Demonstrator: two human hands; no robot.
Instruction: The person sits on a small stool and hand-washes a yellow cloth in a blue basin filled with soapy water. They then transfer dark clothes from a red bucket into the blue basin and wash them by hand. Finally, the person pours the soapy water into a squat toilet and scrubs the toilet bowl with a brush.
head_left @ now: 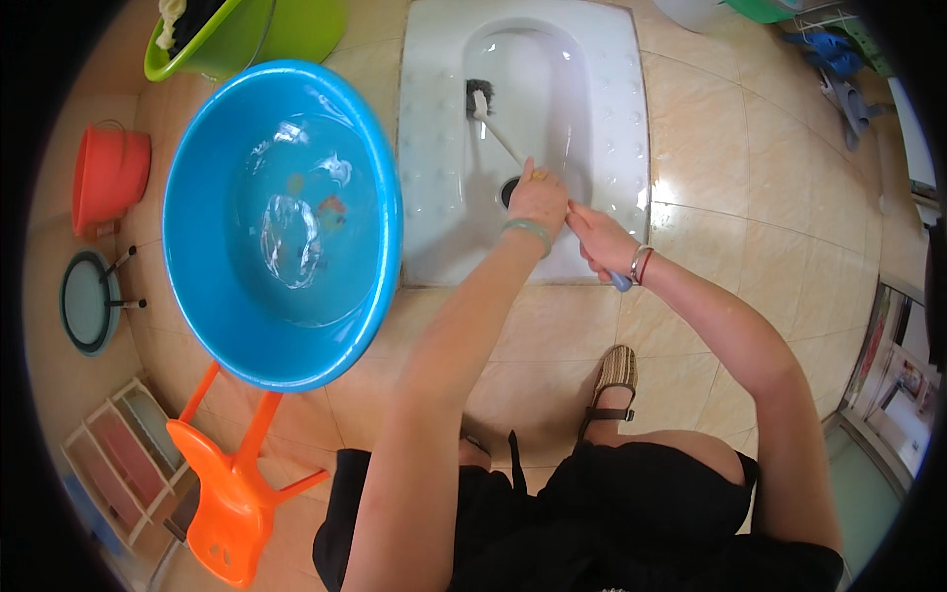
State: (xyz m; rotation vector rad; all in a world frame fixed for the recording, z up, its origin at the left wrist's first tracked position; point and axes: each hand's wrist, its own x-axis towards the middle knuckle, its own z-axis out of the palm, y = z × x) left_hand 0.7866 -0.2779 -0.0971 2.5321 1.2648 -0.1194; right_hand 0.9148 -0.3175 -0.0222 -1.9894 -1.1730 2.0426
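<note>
Both my hands grip one long-handled toilet brush (pixel 505 140) over a white squat toilet (pixel 619 128). My left hand (pixel 541 200) wraps the shaft partway down, above the dark drain hole (pixel 509 191). Higher up, near the blue-grey handle end, my right hand (pixel 604 240) is closed round the brush. Its dark bristle head (pixel 478 97) presses against the left inner wall of the bowl, toward the far end. A green bangle circles my left wrist; a silver bracelet and a red band sit on my right.
Left of the toilet, a big blue basin (pixel 387 237) holds water, with an orange plastic chair (pixel 229 493) below it. A lime-green tub (pixel 296 35), a red bucket (pixel 113 176) and a folding basin (pixel 89 301) line the left side. Slippers (pixel 850 104) lie at the far right.
</note>
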